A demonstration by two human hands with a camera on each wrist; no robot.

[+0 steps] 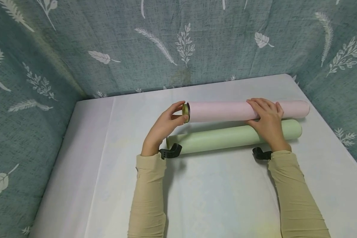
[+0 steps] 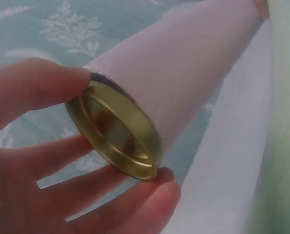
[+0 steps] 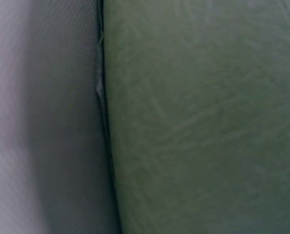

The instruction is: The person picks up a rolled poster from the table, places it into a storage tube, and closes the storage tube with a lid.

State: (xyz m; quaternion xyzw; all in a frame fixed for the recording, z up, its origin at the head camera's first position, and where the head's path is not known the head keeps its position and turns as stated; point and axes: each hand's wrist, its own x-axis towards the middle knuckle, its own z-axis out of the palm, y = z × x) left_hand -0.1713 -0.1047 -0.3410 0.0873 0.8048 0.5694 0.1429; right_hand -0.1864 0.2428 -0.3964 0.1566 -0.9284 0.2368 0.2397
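Note:
A long pink cardboard tube (image 1: pixel 220 111) is held crosswise above the far part of the table. My left hand (image 1: pixel 165 123) pinches the round gold lid (image 1: pixel 185 113) at its left end, thumb and fingertips around the rim. In the left wrist view the lid (image 2: pixel 144 124) sits at the tube's mouth, a dark strip showing between lid and pink wall (image 2: pixel 179 63). Farther right, my right hand (image 1: pixel 267 122) grips the pink tube from above. A similar green tube (image 1: pixel 214 138) lies just in front, partly under the right hand; its surface (image 3: pixel 208 117) fills most of the right wrist view.
Both tubes are over a white-covered table (image 1: pixel 214 198). Teal curtain-like cloth (image 1: pixel 214 43) with white leaf prints surrounds its back and sides. Black wrist mounts (image 1: pixel 172 151) stick out from both sleeves near the green tube.

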